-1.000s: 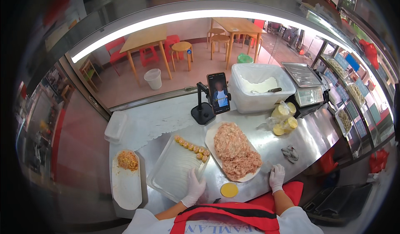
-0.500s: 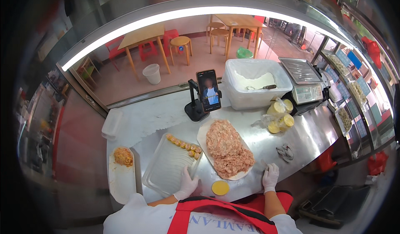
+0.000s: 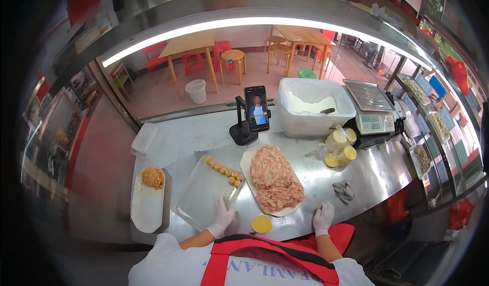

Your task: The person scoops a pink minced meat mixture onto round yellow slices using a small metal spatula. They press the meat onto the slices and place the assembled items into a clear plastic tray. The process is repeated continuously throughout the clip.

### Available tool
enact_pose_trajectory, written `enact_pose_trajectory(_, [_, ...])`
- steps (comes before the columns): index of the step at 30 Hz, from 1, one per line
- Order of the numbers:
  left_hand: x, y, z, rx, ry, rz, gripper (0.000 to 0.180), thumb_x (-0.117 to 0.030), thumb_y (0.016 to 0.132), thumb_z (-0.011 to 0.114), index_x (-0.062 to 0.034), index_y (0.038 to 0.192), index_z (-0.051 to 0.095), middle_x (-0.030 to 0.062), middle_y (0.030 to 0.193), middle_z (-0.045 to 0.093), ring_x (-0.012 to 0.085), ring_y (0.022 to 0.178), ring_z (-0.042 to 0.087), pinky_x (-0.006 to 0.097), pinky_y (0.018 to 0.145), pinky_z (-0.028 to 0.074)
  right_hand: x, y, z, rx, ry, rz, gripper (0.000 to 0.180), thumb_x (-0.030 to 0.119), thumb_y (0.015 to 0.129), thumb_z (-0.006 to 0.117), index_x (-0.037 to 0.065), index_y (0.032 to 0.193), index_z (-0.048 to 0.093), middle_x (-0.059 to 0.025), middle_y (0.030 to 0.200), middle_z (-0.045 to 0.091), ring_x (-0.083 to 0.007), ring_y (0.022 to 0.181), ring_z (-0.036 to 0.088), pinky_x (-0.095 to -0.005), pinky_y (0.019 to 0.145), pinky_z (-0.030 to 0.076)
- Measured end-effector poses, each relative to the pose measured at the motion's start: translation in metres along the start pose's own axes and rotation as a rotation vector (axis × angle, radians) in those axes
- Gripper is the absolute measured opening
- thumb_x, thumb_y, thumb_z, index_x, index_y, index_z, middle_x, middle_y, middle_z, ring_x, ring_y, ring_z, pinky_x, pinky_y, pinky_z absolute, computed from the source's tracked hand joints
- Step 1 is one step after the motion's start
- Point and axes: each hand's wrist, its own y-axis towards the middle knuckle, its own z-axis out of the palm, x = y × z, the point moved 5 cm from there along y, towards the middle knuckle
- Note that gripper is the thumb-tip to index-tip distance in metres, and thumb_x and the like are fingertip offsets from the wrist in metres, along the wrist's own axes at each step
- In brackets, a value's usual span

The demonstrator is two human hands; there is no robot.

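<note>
My gloved left hand [image 3: 223, 216] rests at the near right corner of a shallow clear tray [image 3: 196, 197], fingers apart and nothing visible in them. Along the tray's far right side runs a row of small yellow-wrapped dumplings [image 3: 224, 171]. Just right of that hand lies a stack of round yellow wrappers [image 3: 261, 224]. A mound of pale pink minced meat [image 3: 275, 179] covers a white board [image 3: 245, 159] between the hands. Right of the meat, my gloved right hand [image 3: 323, 218] is on the counter, fingers curled; a thin pale thing shows at its fingertips, too faint to name.
At left, a white tray [image 3: 147, 219] holds orange-brown filling [image 3: 153, 178]. A phone [image 3: 257, 109] on a stand, a white tub [image 3: 316, 125] of white powder and a scale [image 3: 374, 123] line the back. Bagged yellow wrapper stacks [image 3: 340, 147] and a grey cloth [image 3: 344, 192] lie right.
The view has shifted slightly. My left hand now points its fingers more straight ahead beside the tray corner. My right hand stays right of the meat; the dumpling row looks the same.
</note>
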Motion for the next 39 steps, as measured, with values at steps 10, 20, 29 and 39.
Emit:
enact_pose_trajectory(10, [-0.055,-0.058,0.010,-0.167,0.181,0.253,0.048,-0.018,0.080,0.062,0.0002,0.122,0.046,0.0229,0.125,0.048,0.0399,0.119,0.043,0.047,0.102,0.034,-0.012,-0.006,-0.001,0.010,0.218,0.026,0.021,0.011,0.077,0.053,0.001,0.095,0.058,-0.0164,0.088,0.056,-0.0364,0.087,0.051,-0.0458,0.079,0.042])
enact_pose_trajectory(20, [-0.100,-0.104,0.060,0.398,0.641,0.336,0.058,-0.038,0.073,0.074,-0.0072,0.118,0.055,0.0182,0.127,0.047,0.0375,0.115,0.048,0.045,0.097,0.041,-0.028,-0.015,0.006,-0.096,0.372,0.092,0.016,0.004,0.079,0.053,0.001,0.093,0.060,-0.0150,0.085,0.059,-0.0351,0.083,0.053,-0.0456,0.074,0.042])
enact_pose_trajectory(29, [-0.098,-0.088,0.057,0.455,0.623,0.676,0.032,-0.028,0.072,0.071,-0.0095,0.096,0.061,0.0126,0.110,0.054,0.0324,0.109,0.049,0.043,0.090,0.044,-0.027,-0.013,0.004,-0.101,0.305,0.129,0.014,0.006,0.078,0.053,0.002,0.091,0.059,-0.0164,0.083,0.057,-0.0365,0.082,0.052,-0.0472,0.073,0.042])
enact_pose_trajectory(39, [-0.077,-0.089,0.070,0.454,0.369,0.631,0.021,-0.020,0.075,0.068,-0.0090,0.092,0.066,0.0118,0.097,0.059,0.0338,0.096,0.055,0.042,0.085,0.046,-0.022,-0.011,0.002,-0.089,0.259,0.066,0.010,0.010,0.081,0.053,0.001,0.081,0.053,-0.0180,0.076,0.052,-0.0380,0.077,0.049,-0.0487,0.069,0.038])
